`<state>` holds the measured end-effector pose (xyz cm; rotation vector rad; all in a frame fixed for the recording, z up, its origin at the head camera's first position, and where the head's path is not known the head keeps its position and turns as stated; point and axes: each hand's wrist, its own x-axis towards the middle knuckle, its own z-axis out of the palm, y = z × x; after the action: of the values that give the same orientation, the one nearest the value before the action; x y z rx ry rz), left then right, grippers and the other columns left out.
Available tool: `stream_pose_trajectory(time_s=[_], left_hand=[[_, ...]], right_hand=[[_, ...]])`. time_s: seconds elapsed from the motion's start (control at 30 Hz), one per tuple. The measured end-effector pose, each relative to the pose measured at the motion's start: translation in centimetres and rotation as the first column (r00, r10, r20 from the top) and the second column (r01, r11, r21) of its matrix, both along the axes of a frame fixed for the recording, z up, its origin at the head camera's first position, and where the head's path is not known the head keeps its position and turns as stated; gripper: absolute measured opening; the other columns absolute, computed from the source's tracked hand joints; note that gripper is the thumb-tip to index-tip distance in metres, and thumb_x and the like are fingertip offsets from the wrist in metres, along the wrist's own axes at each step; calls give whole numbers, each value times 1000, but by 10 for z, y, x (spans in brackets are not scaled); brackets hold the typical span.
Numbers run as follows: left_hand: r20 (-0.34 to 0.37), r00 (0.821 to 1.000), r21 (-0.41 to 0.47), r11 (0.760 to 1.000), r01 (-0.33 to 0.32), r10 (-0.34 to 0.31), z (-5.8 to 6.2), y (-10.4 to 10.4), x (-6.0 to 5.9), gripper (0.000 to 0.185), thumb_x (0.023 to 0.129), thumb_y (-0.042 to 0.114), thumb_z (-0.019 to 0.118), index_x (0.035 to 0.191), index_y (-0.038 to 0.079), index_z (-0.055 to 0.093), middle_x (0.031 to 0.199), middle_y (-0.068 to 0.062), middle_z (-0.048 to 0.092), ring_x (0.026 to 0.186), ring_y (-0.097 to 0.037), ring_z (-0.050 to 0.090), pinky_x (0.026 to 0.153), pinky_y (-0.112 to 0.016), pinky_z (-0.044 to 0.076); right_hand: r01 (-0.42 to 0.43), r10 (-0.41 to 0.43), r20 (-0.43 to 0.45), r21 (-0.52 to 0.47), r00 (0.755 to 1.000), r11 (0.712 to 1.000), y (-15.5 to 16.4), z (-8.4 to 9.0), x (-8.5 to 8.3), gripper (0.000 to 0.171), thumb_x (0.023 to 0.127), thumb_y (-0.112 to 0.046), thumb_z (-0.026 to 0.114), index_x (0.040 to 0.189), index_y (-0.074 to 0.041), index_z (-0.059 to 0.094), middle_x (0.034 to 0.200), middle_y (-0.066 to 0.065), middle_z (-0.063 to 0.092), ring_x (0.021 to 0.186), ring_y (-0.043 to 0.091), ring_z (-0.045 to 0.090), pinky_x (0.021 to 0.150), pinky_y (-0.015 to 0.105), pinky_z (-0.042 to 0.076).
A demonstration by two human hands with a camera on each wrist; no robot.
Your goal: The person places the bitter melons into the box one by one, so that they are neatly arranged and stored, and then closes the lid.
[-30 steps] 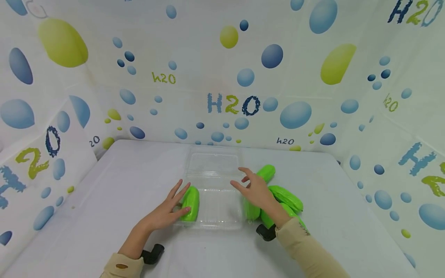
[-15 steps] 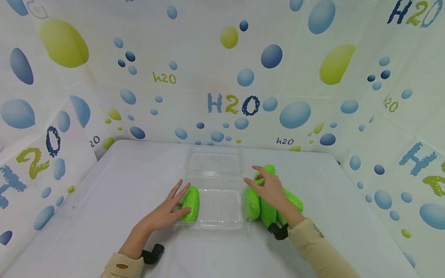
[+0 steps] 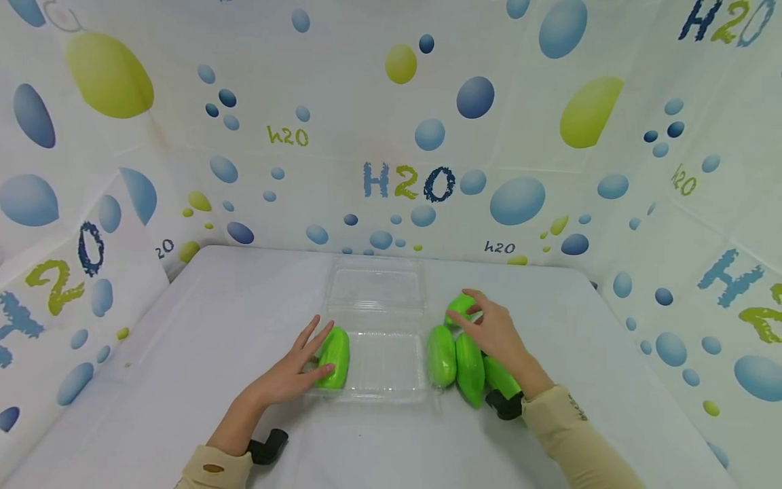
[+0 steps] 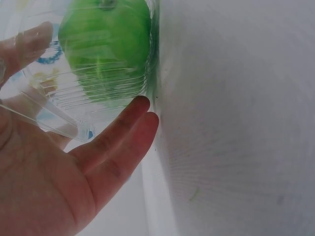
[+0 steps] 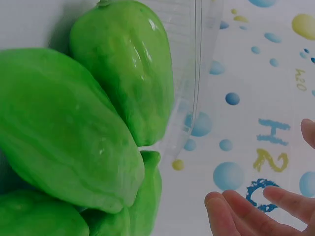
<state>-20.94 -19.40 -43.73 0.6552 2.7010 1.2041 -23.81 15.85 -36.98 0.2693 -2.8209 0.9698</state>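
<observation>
A clear plastic clamshell box (image 3: 387, 363) lies unfolded on the table, its lid (image 3: 377, 286) laid back behind the base. One glossy green papaya-shaped fruit (image 3: 339, 353) sits lengthwise at the left end of the base. My left hand (image 3: 292, 372) rests spread at the box's left side, thumb over the fruit and straight fingertips (image 4: 142, 103) low outside the clear wall. Beyond the box's right side, several similar green fruits (image 3: 470, 367) lie together. Above their far end hovers my right hand (image 3: 496, 331), fingers loosely bent and holding nothing; in the right wrist view its fingertips (image 5: 215, 200) stand apart from the fruits.
A white cloth covers the table (image 3: 366, 448). Upright sheets printed with blue and green drops, the back sheet (image 3: 342, 88) among them, enclose it at the back and sides. Each wrist carries a black camera mount, the left mount (image 3: 269, 447) being nearer the front.
My right hand has moved right, from over the box's edge to above the far end of the fruits, uncovering the nearer ones. The left hand and the boxed fruit have stayed put.
</observation>
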Motion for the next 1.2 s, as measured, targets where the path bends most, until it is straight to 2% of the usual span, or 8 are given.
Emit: stream_pose_trajectory(time_s=[0.43,0.8,1.2], left_hand=[[-8,1000,-3,1000,-1,1,0,0,0,72,91,34,55,148,13,15,151,-16,-3,132,-48,14,92,-65,29],[-13,1000,-1,1000,1,-1,3,1,1,72,91,34,54,147,11,16,151,-19,-2,131,-49,14,91,-66,29],[0,1000,5,1000,-3,3,0,0,0,72,91,34,55,148,13,15,151,-17,-4,132,-48,13,91,-65,29]], right_hand=[[24,-23,-38,36,999,999,22,-7,0,61,87,-48,56,133,-9,45,103,18,63,77,24,60,65,36,49],[54,-54,12,38,998,998,37,-4,4,67,87,-51,54,136,-8,40,109,21,60,85,28,60,71,41,49],[76,-76,1,79,997,994,55,-6,5,67,87,-49,55,135,-5,40,108,22,60,85,30,61,71,43,49]])
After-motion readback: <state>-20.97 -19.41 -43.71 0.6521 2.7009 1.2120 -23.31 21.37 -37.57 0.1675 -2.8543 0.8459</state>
